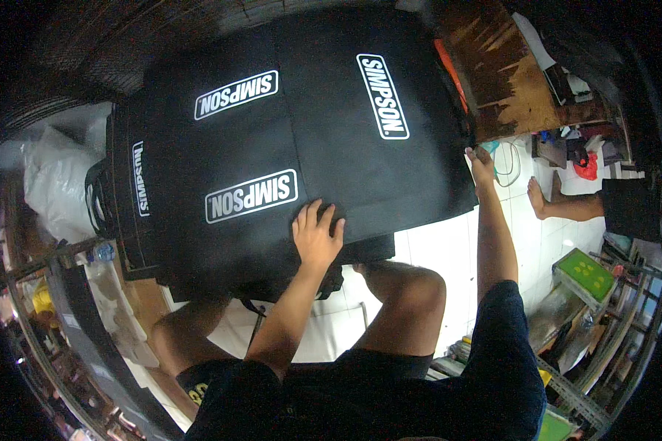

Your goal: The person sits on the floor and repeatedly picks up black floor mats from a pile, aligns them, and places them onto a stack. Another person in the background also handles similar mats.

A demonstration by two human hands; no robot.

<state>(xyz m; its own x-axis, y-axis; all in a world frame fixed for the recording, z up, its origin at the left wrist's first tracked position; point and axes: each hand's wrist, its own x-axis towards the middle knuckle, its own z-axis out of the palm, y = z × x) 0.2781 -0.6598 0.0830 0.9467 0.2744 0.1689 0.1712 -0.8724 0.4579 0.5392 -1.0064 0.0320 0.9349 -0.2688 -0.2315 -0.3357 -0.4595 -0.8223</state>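
A large black sheet with several white printed labels spreads out in front of me, a seam running across its middle. Fingers apart, my left hand lies flat on its near part, just beside one label. At the sheet's right edge, my right hand is closed with the edge at its fingertips. What lies under the sheet is mostly hidden; more black material shows below its near edge and at its left end.
My bare knees are close below the sheet. Clear plastic wrapping bulges at the left. A worn wooden panel stands at the far right. Another person's foot rests on the white tiled floor. A green printing frame lies at the right.
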